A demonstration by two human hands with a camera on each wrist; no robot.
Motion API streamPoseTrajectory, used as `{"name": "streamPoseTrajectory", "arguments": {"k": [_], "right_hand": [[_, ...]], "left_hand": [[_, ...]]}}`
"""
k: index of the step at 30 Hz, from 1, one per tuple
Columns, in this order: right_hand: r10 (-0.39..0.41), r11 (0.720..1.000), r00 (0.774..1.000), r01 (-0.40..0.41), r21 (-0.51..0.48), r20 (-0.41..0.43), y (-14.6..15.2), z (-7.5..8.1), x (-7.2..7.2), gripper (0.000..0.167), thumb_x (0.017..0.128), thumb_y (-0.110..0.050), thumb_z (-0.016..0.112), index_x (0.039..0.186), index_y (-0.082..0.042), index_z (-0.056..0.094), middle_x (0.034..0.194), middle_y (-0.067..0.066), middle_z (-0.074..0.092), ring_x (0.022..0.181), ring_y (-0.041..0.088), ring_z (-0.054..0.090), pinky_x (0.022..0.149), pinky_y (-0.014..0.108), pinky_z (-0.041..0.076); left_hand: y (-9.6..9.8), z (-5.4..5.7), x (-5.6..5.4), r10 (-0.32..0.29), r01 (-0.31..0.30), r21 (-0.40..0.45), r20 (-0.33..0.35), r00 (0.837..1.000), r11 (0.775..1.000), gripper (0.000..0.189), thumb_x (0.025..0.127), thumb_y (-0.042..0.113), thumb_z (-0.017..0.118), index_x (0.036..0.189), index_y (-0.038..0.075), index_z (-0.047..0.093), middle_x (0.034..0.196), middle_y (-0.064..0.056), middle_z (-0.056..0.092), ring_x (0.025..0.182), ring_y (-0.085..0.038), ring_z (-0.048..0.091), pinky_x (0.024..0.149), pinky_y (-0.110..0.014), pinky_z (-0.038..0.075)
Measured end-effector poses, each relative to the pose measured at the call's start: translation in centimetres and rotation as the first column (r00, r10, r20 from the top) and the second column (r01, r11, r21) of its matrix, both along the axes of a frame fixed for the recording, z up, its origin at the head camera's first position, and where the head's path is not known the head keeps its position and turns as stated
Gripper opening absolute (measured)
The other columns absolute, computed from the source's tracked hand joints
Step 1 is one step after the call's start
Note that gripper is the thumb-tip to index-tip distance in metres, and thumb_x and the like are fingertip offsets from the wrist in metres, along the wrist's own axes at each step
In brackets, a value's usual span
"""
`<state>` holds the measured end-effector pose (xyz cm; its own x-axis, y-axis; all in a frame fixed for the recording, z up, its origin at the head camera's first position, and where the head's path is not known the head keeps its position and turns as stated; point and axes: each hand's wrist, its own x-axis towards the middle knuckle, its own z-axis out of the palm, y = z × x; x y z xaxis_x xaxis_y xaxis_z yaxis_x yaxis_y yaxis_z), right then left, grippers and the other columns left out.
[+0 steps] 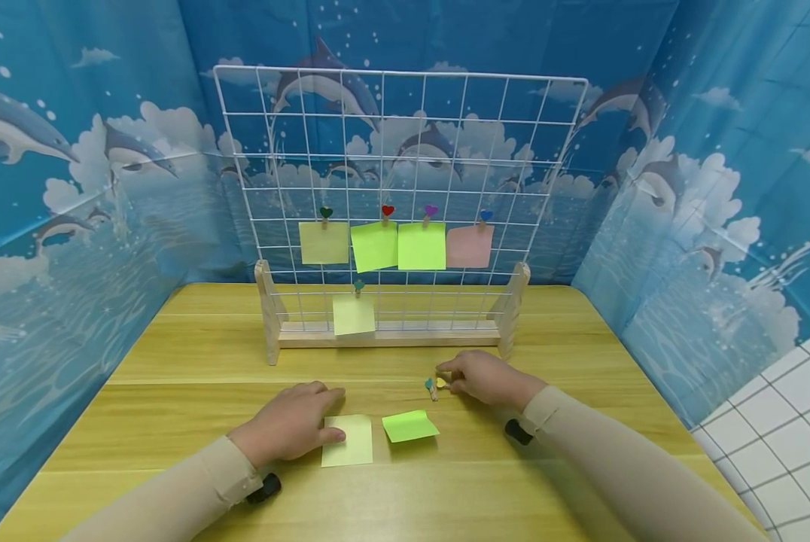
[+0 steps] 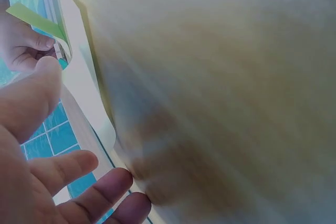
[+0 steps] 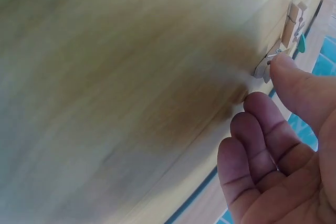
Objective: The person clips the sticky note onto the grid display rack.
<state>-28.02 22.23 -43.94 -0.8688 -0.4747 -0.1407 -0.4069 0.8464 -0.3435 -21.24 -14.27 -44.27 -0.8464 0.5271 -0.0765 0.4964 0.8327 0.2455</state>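
Note:
My left hand (image 1: 290,421) rests by a pale yellow sticky note (image 1: 354,448), its thumb over the note's left edge and its fingers loosely spread. In the left wrist view, the note's sheet (image 2: 86,72) lies beyond the thumb. My right hand (image 1: 486,376) is beside two small wooden clothespins. The thumb touches the clothespin with a yellow heart (image 1: 441,383); a gap shows between thumb and fingers (image 3: 262,108) in the right wrist view. The other clothespin, with a teal heart (image 1: 429,385), lies just left. A bright green sticky note (image 1: 409,427) lies between the hands, its edges curling up.
A white wire grid (image 1: 398,158) stands in a wooden base (image 1: 391,337) at the back of the table (image 1: 195,361). Clothespins hold several notes on it: a row including a pink note (image 1: 469,248), and one pale yellow note (image 1: 354,316) lower down. Dolphin-print curtains surround the table.

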Motion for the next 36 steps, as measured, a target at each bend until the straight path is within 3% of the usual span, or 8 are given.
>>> {"name": "streamPoseTrajectory", "arguments": {"k": [7,14,18,28,36], "right_hand": [[-0.005,1.000,1.000,0.005,-0.002,0.024,-0.3,0.0,-0.1,0.038,0.100,-0.013,0.073,0.138,-0.016,0.072,0.132,0.001,0.074,0.082,0.010,0.054,0.073,0.029,0.048],[0.016,1.000,1.000,-0.016,0.001,0.015,-0.3,-0.1,0.0,0.037,0.100,-0.009,0.071,0.136,-0.014,0.073,0.109,0.001,0.077,0.082,0.011,0.058,0.077,0.032,0.054],[0.010,1.000,1.000,-0.010,-0.003,0.027,0.0,-0.1,0.0,0.035,0.100,-0.009,0.071,0.134,-0.014,0.074,0.111,0.000,0.077,0.084,0.009,0.059,0.080,0.033,0.055],[0.012,1.000,0.999,-0.012,0.000,0.047,0.5,0.2,0.1,0.027,0.097,-0.011,0.076,0.124,-0.014,0.079,0.106,-0.003,0.077,0.084,0.007,0.061,0.078,0.030,0.056],[-0.007,1.000,0.998,0.007,0.005,0.058,0.7,0.2,0.2,0.019,0.096,-0.016,0.078,0.115,-0.015,0.082,0.105,-0.003,0.078,0.086,0.007,0.064,0.081,0.032,0.058]], "left_hand": [[0.0,-0.1,0.0,-0.027,0.027,0.004,-0.030,0.999,1.000,0.065,0.093,0.049,0.079,0.140,0.007,0.066,0.123,-0.008,0.069,0.109,-0.025,0.065,0.099,-0.048,0.055],[0.3,-0.1,0.1,-0.011,0.011,0.030,-0.003,1.000,0.999,0.061,0.089,0.042,0.084,0.136,0.007,0.069,0.113,-0.004,0.068,0.092,-0.015,0.058,0.091,-0.044,0.055],[0.4,-0.2,0.2,-0.010,0.010,0.032,0.009,1.000,0.999,0.057,0.089,0.039,0.085,0.134,0.007,0.071,0.111,-0.003,0.068,0.090,-0.014,0.058,0.089,-0.043,0.055],[0.5,-0.1,0.1,-0.022,0.021,0.054,0.021,1.000,0.998,0.047,0.090,0.033,0.084,0.128,0.008,0.074,0.117,-0.004,0.072,0.106,-0.023,0.069,0.096,-0.046,0.057],[0.4,0.0,0.2,-0.004,0.001,0.084,0.033,0.999,0.996,0.036,0.088,0.029,0.086,0.118,0.011,0.076,0.107,0.000,0.069,0.093,-0.015,0.064,0.087,-0.043,0.057]]}}
